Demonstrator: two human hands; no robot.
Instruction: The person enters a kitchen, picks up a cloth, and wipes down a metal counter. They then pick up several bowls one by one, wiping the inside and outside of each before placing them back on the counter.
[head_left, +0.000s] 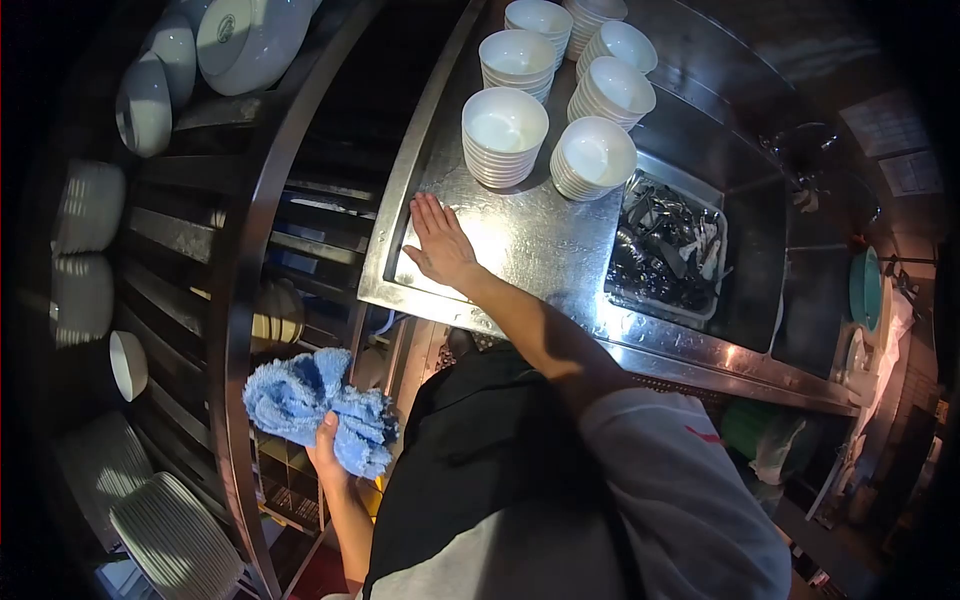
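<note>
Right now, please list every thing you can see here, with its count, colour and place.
stacks of bowls: six, white, at the far end of the counter, partly cut off at the top edge
counter: one, shiny steel, in the middle
tub of cutlery: one, dark utensils, sunk beside the stacks on the right
towel: one, light blue, bunched, low on the left
rack: one, metal, along the left side
dishes on the rack: several, white, bowls and plates, exact number unclear
plate: one, teal, far right
left hand: grips the towel
right hand: flat on the counter, fingers spread, holds nothing
</note>
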